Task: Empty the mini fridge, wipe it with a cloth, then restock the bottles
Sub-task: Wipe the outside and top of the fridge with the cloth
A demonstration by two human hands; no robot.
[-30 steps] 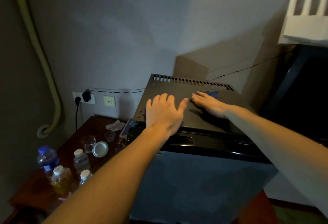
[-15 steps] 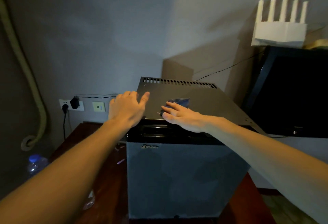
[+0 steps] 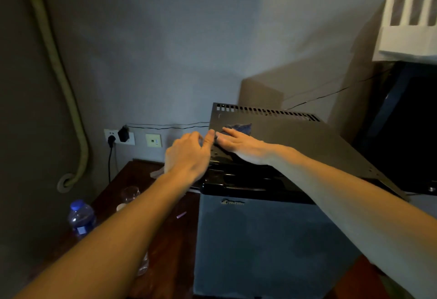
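The dark reddish-brown wooden desk (image 3: 170, 251) fills the low foreground, and both bare forearms reach across it. A clear plastic bottle with a blue cap (image 3: 81, 216) stands at its left, with a clear drinking glass (image 3: 130, 193) further in. The left forearm covers most of another bottle.

The grey-fronted mini fridge (image 3: 260, 246) stands on the desk at the right, its door shut. The left grip (image 3: 189, 154) is loose and holds nothing, thumb tip at the left edge of the fridge's dark slotted metal top panel (image 3: 295, 137). The right grip (image 3: 241, 143) lies flat with straight fingers, pressing a crumpled blue cloth (image 3: 238, 128) on that panel.

Behind is a grey wall with a white socket and black plug (image 3: 119, 136), and a pale green hose (image 3: 59, 74) runs down it. A black screen (image 3: 406, 128) at the far right carries a white router (image 3: 406, 31).
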